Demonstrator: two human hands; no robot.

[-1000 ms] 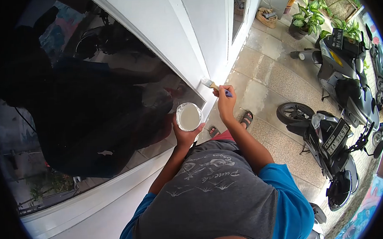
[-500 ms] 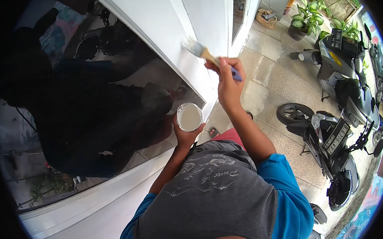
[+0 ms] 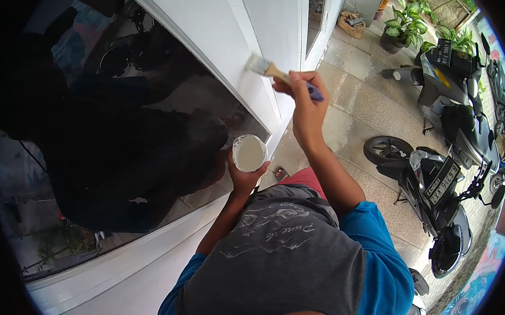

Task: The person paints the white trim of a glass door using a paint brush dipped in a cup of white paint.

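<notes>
Right fingers: the right hand (image 3: 308,107) pinches the brush (image 3: 277,72) by its handle, thumb and fingers closed together with no visible gap.
Left fingers: the left hand (image 3: 244,179) curls partway round the cup (image 3: 249,153), spread to its width, thumb along the near right side.
Brush feel: probably light, with a stiff handle and soft, bending bristles; the handle is the place to grip, perhaps slippery if wet.
Brush line: its long axis slants in view — bristles (image 3: 256,64) to the upper left, towards the white frame (image 3: 202,41), purple butt to the lower right, beyond the fingers.
Bristle tip: at the frame's face; whether it touches, I cannot tell.
Cup feel: likely light, its wall perhaps yielding; best held round the side and level — the pale liquid could spill. Its mouth faces up towards the camera.
Glass: a dark pane (image 3: 149,105) lies left of the cup.
Floor: paving (image 3: 341,120) stretches right, towards parked motorbikes (image 3: 426,189).
</notes>
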